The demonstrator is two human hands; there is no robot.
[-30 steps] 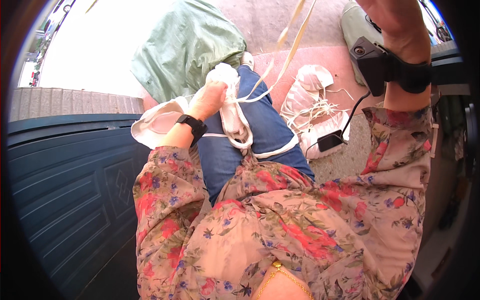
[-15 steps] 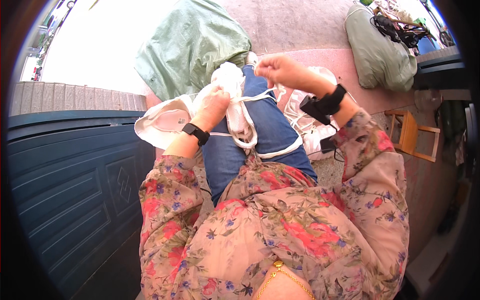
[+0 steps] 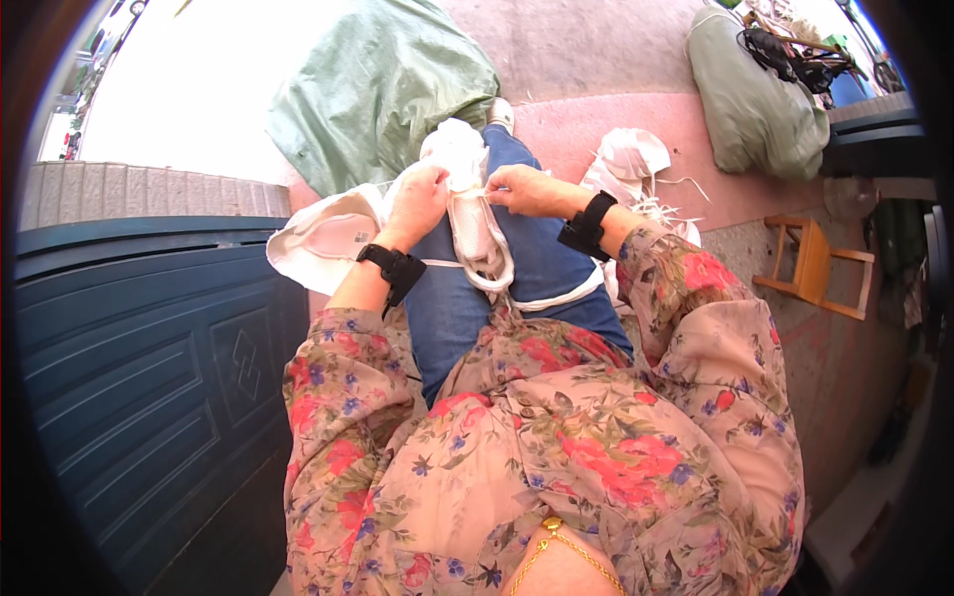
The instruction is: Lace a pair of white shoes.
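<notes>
Since the earlier frame, the right hand [image 3: 532, 191] has been lowered and drawn in. At left, a white shoe [image 3: 333, 238] is set beside the left thigh. By the left hand's grip [image 3: 417, 204], curled shut, the white sneaker [image 3: 479, 243] is held over the jeans [image 3: 545, 238]; by the right grip, a lace [image 3: 474, 191] is pinched.

The camera sits on the head and looks down, close by, over the flowery blouse [image 3: 556, 437] at the bottom to a white sneaker [image 3: 479, 236], upper middle.
</notes>
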